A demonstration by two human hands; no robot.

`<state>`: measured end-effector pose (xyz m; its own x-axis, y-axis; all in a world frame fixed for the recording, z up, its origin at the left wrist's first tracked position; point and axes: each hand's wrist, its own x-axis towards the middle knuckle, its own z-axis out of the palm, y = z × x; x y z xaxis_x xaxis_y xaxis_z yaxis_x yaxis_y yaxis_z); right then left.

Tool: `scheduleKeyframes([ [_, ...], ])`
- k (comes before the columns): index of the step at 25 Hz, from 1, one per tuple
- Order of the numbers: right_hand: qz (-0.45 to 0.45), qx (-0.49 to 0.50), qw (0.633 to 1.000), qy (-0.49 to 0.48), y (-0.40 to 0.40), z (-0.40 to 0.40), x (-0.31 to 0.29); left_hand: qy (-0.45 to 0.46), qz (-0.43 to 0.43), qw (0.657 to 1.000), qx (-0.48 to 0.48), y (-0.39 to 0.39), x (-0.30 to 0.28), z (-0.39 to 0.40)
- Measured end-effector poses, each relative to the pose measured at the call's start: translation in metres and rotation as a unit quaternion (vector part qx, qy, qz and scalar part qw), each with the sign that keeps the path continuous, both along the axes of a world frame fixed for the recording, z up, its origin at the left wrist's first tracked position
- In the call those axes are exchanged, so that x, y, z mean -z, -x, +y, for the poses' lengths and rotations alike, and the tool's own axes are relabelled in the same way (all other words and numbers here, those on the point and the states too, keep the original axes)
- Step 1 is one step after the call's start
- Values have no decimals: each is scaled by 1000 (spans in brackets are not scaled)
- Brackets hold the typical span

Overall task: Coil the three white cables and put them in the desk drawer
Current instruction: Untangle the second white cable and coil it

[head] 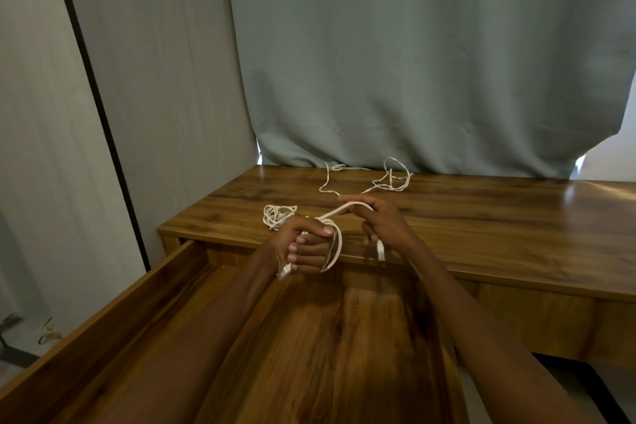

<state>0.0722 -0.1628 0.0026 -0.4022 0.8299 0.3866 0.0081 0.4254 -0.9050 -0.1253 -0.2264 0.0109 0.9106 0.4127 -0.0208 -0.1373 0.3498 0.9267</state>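
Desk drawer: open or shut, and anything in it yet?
Open: the drawer is pulled out under both hands, and its visible wooden floor holds no cable; the arms hide part of it.

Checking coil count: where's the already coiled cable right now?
In the head view, the coiled cable lies on the desk top near its front-left corner, just beyond the left hand, not in the open drawer.

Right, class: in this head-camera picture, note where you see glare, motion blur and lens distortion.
Head view: bright glare on the desk top at far right; motion blur smears the right hand and the white cable it winds round the left hand; wide-angle distortion tilts the wall's dark strip and bows the curtain edge; the open drawer stays fairly sharp.
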Motion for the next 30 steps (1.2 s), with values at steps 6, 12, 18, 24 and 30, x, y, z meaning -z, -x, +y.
scheduleKeyframes([
  [6,-25,-81,996,-38,-2,-27,-4,-44,-25,998,33,7,-9,-12],
  [12,-49,-213,976,-4,6,-42,-13,-94,-6,995,30,10,-20,-26],
  [18,14,-234,972,32,16,-49,-17,-89,-35,994,57,10,-22,-23],
  [24,0,-274,960,55,8,-62,-29,-270,272,916,-122,6,-30,-41],
  [30,-156,13,971,-181,3,-28,-13,-599,426,619,-277,6,-2,-27],
])
